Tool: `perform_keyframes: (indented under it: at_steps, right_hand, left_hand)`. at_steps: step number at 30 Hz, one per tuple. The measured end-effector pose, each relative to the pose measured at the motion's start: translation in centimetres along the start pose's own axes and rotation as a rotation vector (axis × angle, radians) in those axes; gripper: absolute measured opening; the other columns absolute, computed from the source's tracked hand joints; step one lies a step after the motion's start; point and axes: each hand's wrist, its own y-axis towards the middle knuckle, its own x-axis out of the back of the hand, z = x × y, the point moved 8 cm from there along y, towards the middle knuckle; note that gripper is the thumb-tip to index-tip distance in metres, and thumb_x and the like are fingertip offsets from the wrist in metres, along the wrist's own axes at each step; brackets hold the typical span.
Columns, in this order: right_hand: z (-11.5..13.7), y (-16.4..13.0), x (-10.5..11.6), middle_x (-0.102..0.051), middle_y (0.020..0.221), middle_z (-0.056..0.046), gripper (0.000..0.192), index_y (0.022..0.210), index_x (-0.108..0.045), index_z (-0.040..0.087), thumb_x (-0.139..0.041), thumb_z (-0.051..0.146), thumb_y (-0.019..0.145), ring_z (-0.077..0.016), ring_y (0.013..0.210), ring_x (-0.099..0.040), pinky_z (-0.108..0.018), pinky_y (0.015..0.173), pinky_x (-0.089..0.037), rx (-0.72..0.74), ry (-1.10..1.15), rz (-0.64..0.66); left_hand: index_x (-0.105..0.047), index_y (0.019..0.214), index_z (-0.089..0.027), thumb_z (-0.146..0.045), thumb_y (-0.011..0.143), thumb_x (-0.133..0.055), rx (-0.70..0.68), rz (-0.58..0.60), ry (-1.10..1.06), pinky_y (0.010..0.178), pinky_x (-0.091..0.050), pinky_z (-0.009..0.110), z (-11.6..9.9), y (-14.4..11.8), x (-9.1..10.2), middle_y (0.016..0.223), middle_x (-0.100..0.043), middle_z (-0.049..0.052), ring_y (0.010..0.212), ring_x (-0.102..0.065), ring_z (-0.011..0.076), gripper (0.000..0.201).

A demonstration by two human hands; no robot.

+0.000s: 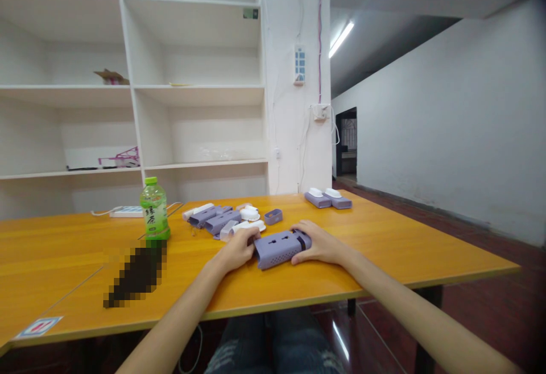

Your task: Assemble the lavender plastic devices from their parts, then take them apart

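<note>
A light purple plastic housing [277, 250] lies across the table in front of me, with small slots on top and rows of tiny holes along its near side. My right hand [318, 242] wraps round its right end, where a dark gap shows beside the fingers. At the opposite end, the curled fingers of my left hand [239, 246] hold the housing's upper left corner; their tips are partly hidden. Just beyond my left hand are more purple housings [224, 221] and white plastic parts [249, 213]. A short purple ring-shaped piece [273, 216] stands behind the held housing.
Two purple units with white tops [328, 199] sit at the table's far right. A green-capped bottle [155, 210] stands on the left, near a blurred dark item [139, 271]. Behind it lies a white power strip [127, 211]. The wooden table [405, 249] ends at my lap.
</note>
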Motion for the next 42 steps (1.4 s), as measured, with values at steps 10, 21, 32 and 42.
perform_keyframes:
  at_steps: [10,21,32,42]
  right_hand:
    - [-2.0,-0.5,1.2,-0.062,0.113,-0.007,0.056,0.124,-0.066,0.026,-0.075,0.055,0.077,-0.0264,0.105,-0.060,-0.040,0.096,-0.047,-0.014,-0.036,-0.051]
    - [-7.1,-0.8,2.8,-0.061,0.116,-0.012,0.020,0.096,-0.076,0.020,-0.058,0.021,0.086,-0.0288,0.110,-0.058,-0.047,0.101,-0.043,-0.204,-0.229,-0.199]
    - [-2.1,0.9,-0.6,-0.053,0.144,-0.011,0.062,0.133,-0.059,0.022,-0.059,0.012,0.072,-0.0301,0.133,-0.047,-0.050,0.115,-0.026,-0.029,-0.221,-0.084]
    - [0.1,1.0,-1.0,-0.068,0.098,-0.008,0.018,0.103,-0.070,0.020,-0.060,0.030,0.092,-0.0243,0.091,-0.062,-0.035,0.083,-0.048,0.069,-0.105,-0.068]
  left_hand:
    - [-0.056,0.075,-0.020,-0.004,0.070,-0.046,0.000,-0.032,0.040,0.063,-0.034,0.025,0.7,-0.4,1.5,0.074,-0.062,-0.001,0.073,-0.054,0.0174,0.020]
    - [-0.069,0.089,-0.019,-0.002,0.075,-0.045,0.080,-0.088,0.178,0.084,-0.043,0.031,3.0,-0.7,3.1,0.094,-0.072,0.007,0.095,-0.063,0.0239,0.033]
    - [-0.065,0.101,-0.021,0.003,0.085,-0.040,0.237,-0.167,0.327,0.093,-0.045,0.035,6.4,0.0,3.9,0.108,-0.065,0.008,0.106,-0.062,0.0226,0.038]
    - [-0.060,0.116,-0.018,-0.016,0.088,-0.062,0.359,-0.271,0.359,0.096,-0.047,0.043,7.4,-0.2,5.9,0.115,-0.062,0.008,0.110,-0.059,0.0254,0.028]
